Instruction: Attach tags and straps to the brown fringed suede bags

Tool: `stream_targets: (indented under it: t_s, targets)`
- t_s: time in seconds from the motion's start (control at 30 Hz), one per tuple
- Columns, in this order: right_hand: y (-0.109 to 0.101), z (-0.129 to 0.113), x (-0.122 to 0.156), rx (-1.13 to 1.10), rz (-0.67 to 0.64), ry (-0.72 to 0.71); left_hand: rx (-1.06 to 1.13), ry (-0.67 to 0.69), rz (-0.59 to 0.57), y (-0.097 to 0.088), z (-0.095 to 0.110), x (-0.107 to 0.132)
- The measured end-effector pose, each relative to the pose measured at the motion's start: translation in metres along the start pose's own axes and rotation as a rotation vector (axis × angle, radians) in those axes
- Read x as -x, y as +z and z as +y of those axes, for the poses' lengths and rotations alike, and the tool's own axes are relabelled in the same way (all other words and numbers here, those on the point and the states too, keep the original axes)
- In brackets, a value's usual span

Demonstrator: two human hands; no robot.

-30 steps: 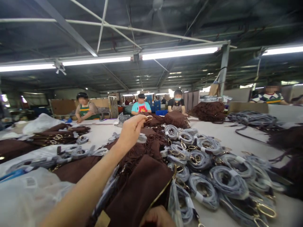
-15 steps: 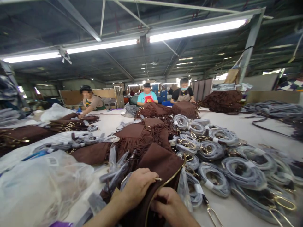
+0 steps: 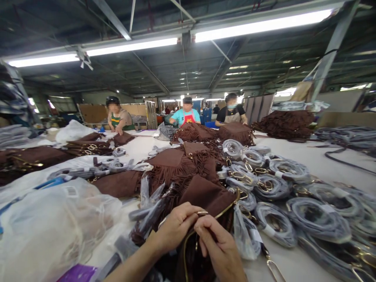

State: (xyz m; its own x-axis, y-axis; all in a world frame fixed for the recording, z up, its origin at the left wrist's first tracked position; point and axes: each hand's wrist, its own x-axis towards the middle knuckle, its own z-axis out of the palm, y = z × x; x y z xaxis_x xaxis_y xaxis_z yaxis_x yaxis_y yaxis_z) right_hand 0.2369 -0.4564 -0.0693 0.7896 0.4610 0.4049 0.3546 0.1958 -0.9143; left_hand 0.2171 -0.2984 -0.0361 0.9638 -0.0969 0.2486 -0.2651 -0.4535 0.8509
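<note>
A dark brown fringed bag [image 3: 207, 194] lies in front of me, its gold zipper [image 3: 225, 209] unfastened along the near edge. My left hand [image 3: 179, 225] is closed on the bag's zippered edge, with a small gold-coloured piece at its fingertips. Right beside those fingertips, my right hand [image 3: 216, 241] pinches the same edge between thumb and forefinger. Between the hands, the exact grip is partly hidden by the fingers. The dark inside of the bag shows below them.
Plastic-wrapped coiled straps [image 3: 274, 225] with gold clasps spread to the right. More brown fringed bags [image 3: 167, 158] are heaped ahead. A clear plastic bag [image 3: 55, 219] lies at left. Across the table, several co-workers [image 3: 186, 115] handle brown pieces.
My right hand has come up out of the bag's opening to its edge, meeting my left fingertips. The view has shifted slightly. The co-worker at left has straightened a little.
</note>
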Motion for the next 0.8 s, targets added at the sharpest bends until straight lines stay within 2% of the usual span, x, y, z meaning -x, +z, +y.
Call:
stream_targets:
  t_s: [0.07, 0.13, 0.2, 0.27, 0.43, 0.6, 0.8]
  targets:
    - [0.002, 0.005, -0.001, -0.036, 0.020, 0.129, 0.030, -0.043, -0.018, -0.004, -0.002, 0.004]
    - [0.003, 0.008, -0.004, -0.089, 0.032, 0.229, 0.172, -0.129, -0.014, -0.008, -0.006, 0.007]
    - [0.003, 0.008, -0.007, -0.131, 0.039, 0.291, 0.350, -0.204, -0.030, -0.011, -0.008, 0.009]
    - [0.002, 0.006, -0.010, -0.137, 0.043, 0.326, 0.442, -0.215, -0.041, -0.011, -0.007, 0.010]
    - [0.002, 0.001, -0.012, -0.118, 0.033, 0.343, 0.417, -0.164, -0.046, -0.006, 0.001, 0.012]
    - [-0.001, -0.003, -0.013, -0.116, 0.009, 0.349, 0.388, -0.140, -0.066, -0.004, 0.001, 0.014]
    - [0.001, 0.001, -0.012, -0.132, 0.045, 0.310, 0.098, 0.019, -0.067, -0.010, 0.008, 0.015]
